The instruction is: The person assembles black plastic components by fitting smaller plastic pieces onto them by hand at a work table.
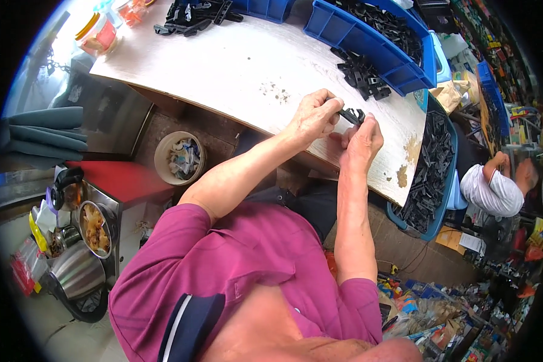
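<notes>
Both my hands meet above the right part of the white table (223,72). My left hand (317,116) pinches one end of a small black plastic part (352,115) between thumb and fingers. The fingers of my right hand (363,140) are closed at the part's other end, which has a hooked or notched shape. Its exact kind is too small to tell. Just beyond my hands, a loose pile of black plastic parts (363,75) lies on the tabletop in front of a blue bin (368,45).
Another pile of black parts (196,17) lies at the far left, near a lidded jar (96,35). A blue-green tub (435,224) of black parts stands right of the table. Left are a waste bucket (161,155) and a red-topped cabinet (123,180). Another person (492,190) sits far right.
</notes>
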